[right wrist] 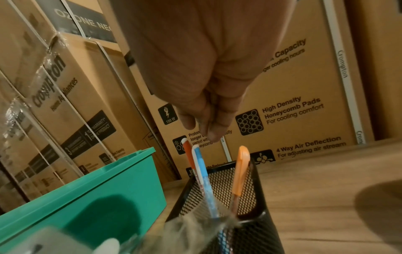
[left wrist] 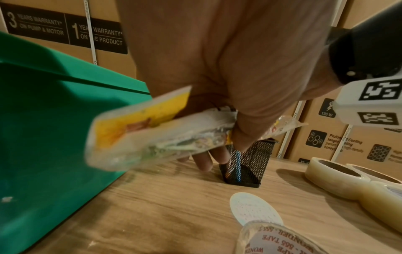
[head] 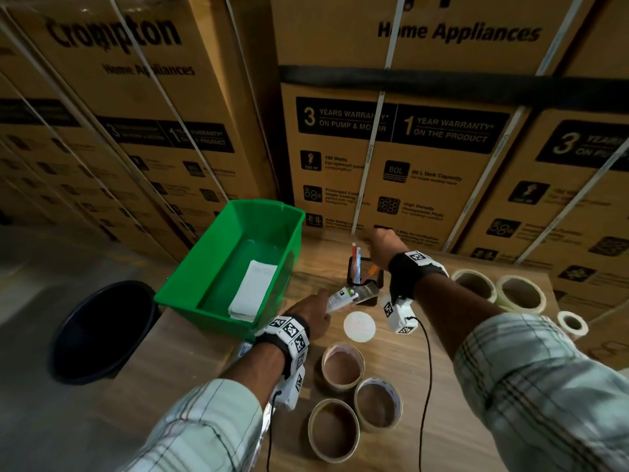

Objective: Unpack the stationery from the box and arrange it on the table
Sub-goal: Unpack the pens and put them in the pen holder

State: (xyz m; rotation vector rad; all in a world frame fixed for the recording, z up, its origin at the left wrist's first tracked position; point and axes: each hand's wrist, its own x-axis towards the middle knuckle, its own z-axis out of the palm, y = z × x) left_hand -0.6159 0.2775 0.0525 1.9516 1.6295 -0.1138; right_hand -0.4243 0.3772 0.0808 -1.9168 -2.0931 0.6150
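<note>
A black mesh pen holder (head: pixel 366 277) stands on the wooden table (head: pixel 442 386) with a red pen (right wrist: pixel 188 153), a blue pen (right wrist: pixel 201 171) and an orange pen (right wrist: pixel 240 171) upright in it. Just above the pen tops hovers my right hand (head: pixel 369 240), fingertips (right wrist: pixel 207 134) bunched together with nothing visible between them. My left hand (head: pixel 321 303) grips a clear plastic stationery packet (head: pixel 354 296) with a yellow card (left wrist: pixel 152 135), held tilted beside the holder (left wrist: pixel 250 165). The green box (head: pixel 231 260) at the left holds a white paper stack (head: pixel 252 289).
Three brown tape rolls (head: pixel 342 367) lie near the front and pale tape rolls (head: pixel 520 294) at the right. A white disc (head: pixel 359 326) lies between my wrists. A dark bin (head: pixel 102 332) stands left of the table. Stacked cardboard cartons (head: pixel 408 148) wall the back.
</note>
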